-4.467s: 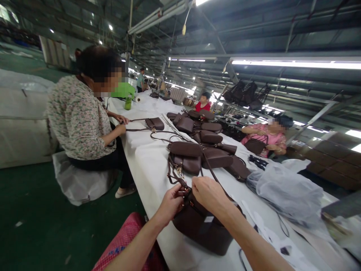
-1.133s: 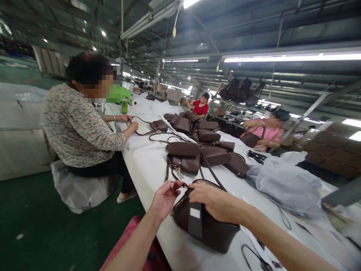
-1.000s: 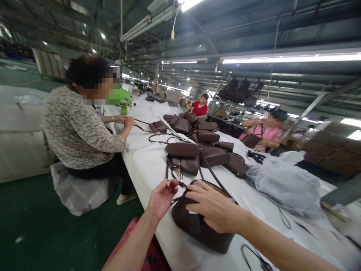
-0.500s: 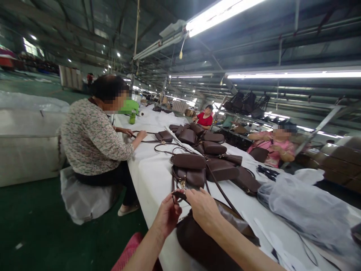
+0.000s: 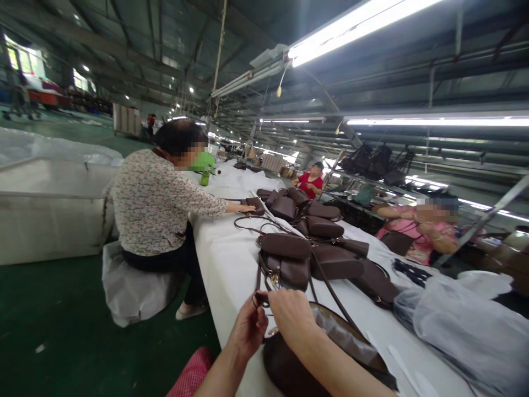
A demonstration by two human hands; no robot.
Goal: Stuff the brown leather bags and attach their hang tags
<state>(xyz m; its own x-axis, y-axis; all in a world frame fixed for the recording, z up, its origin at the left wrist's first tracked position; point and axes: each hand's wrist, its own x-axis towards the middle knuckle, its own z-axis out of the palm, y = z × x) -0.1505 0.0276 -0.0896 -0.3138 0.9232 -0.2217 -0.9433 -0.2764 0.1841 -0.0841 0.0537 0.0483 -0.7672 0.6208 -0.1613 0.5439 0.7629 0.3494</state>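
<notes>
At the near edge of the table, my left hand (image 5: pixel 249 324) pinches a thin dark brown strap (image 5: pixel 259 298). My right hand (image 5: pixel 290 315) is closed on the same strap just beside it, its fingertips partly hidden. Under my right forearm lies a dark brown handbag (image 5: pixel 289 366), its mouth open and grey lining (image 5: pixel 336 334) showing inside. Just beyond my hands sits another brown handbag (image 5: pixel 286 261) with a gold-coloured clasp (image 5: pixel 274 278) and long straps.
More brown handbags (image 5: pixel 324 226) lie along the white-covered table (image 5: pixel 215 248). Clear plastic bags (image 5: pixel 463 317) are heaped at right. A co-worker in a floral top (image 5: pixel 151 204) sits at left, reaching onto the table. Another in pink (image 5: pixel 417 237) sits across; a third in red (image 5: pixel 311 183) is farther back.
My view has shifted slightly left, so things appear farther right. My right hand has curled more tightly at the strap. The co-worker at left has stretched an arm forward to a bag.
</notes>
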